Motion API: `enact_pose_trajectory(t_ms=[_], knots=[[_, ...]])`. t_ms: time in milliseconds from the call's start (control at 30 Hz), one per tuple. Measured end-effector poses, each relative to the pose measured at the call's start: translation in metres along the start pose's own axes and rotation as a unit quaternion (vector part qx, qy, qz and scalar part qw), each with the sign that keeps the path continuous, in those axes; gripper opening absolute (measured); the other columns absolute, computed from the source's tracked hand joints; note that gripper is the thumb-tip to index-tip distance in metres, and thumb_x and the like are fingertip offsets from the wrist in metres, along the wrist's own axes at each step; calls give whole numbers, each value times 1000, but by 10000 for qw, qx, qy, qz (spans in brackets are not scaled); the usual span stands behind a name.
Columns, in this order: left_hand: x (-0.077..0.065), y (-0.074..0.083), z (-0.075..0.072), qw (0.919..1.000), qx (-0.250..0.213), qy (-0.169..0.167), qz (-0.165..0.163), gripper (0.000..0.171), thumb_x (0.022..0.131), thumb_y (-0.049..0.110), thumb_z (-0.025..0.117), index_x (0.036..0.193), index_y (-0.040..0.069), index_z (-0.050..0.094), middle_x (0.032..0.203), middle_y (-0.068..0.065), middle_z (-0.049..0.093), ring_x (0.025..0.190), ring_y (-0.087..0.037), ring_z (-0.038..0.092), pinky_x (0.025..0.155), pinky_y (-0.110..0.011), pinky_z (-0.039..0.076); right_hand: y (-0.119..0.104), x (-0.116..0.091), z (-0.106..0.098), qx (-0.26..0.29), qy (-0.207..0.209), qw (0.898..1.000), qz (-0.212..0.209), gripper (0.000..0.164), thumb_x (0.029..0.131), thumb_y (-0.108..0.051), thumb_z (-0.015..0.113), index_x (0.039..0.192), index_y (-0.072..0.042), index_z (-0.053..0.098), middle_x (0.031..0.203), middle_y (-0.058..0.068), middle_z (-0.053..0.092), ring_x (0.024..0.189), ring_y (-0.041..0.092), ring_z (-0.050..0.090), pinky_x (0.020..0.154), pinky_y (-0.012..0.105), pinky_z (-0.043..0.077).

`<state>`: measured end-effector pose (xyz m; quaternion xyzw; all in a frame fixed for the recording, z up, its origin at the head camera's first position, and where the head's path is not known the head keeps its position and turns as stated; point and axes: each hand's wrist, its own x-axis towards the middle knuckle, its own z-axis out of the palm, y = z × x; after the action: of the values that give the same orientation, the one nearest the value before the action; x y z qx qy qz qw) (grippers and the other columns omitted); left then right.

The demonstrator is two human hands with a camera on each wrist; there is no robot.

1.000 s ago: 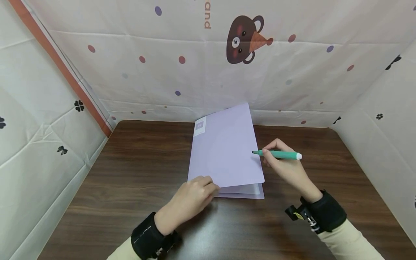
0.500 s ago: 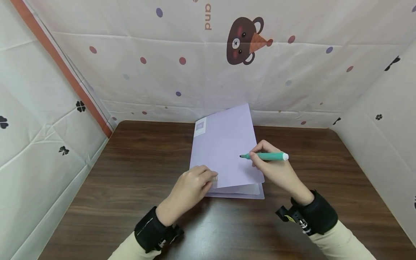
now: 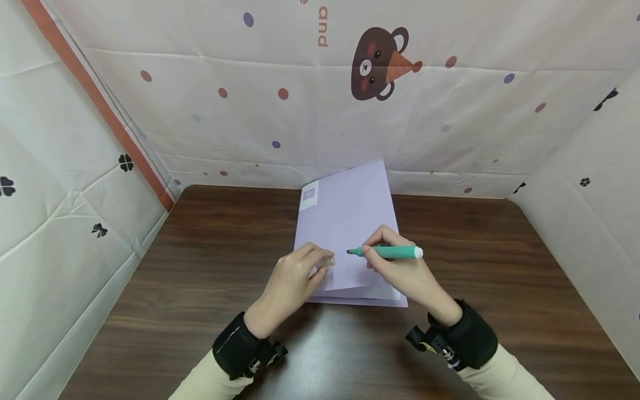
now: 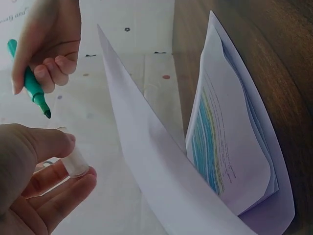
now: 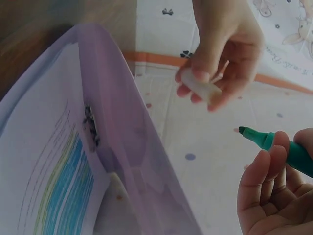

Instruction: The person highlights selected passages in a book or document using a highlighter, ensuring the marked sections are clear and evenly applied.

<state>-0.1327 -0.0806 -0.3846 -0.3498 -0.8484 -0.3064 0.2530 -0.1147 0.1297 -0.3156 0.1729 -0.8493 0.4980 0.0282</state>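
My right hand (image 3: 400,272) grips a green marker (image 3: 392,253) with its white end to the right. The marker's dark tip is bare and points left. Between thumb and fingers, my left hand (image 3: 292,280) pinches a small whitish marker cap (image 4: 76,161), its opening turned toward the tip in the left wrist view. Tip and cap are a short gap apart. Both hands hover over a purple folder (image 3: 345,216), whose cover stands partly raised. Inside it, the left wrist view shows sheets (image 4: 234,152) with blue and yellow-green stripes.
The folder lies on a dark wooden table (image 3: 220,239), its far edge by the patterned white cloth wall (image 3: 240,122). More cloth hangs at left and right. A white label (image 3: 309,195) sits on the cover's upper left corner. A dark clip (image 5: 91,127) shows inside the folder.
My right hand has moved left with the marker, over the folder. My left hand has risen slightly from the folder's near edge with the cap. The gap between tip and cap has narrowed.
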Motion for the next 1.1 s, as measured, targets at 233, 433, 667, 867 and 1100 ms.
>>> enact_pose_trajectory(t_ms=[233,433,667,867,1100], knots=[[3,-2,1,10000,-22,90,-1,20,77,7,68,97,10,63,87,2,59,76,-4,54,60,-20,48,4,1,11,150,-76,9998,-106,5,88,-12,56,86,-8,55,67,2,57,58,16,51,49,28,40],[6,-4,0,9999,-115,59,47,20,80,8,66,100,10,63,90,2,60,77,-3,53,61,-19,47,6,3,16,285,-64,9995,-155,6,88,-11,56,85,-6,55,67,2,57,59,16,52,50,28,42],[9,-5,1,9988,-328,212,304,22,82,8,64,104,9,63,93,1,60,81,-4,53,65,-17,47,8,5,21,425,-62,9988,-218,6,88,-10,56,86,-4,54,68,3,57,60,17,54,52,29,45],[10,-6,3,9980,-421,233,405,22,84,8,61,106,9,62,95,0,60,82,-4,54,65,-17,47,26,10,26,508,-3,9984,-237,5,89,-14,55,88,-8,55,68,1,58,60,16,54,51,30,45],[11,-7,5,9980,-493,133,365,23,86,8,59,109,10,60,96,1,59,79,-3,52,63,-16,46,43,17,32,624,-48,9977,-252,4,89,-17,55,89,-13,55,69,3,59,60,18,55,51,30,47]])
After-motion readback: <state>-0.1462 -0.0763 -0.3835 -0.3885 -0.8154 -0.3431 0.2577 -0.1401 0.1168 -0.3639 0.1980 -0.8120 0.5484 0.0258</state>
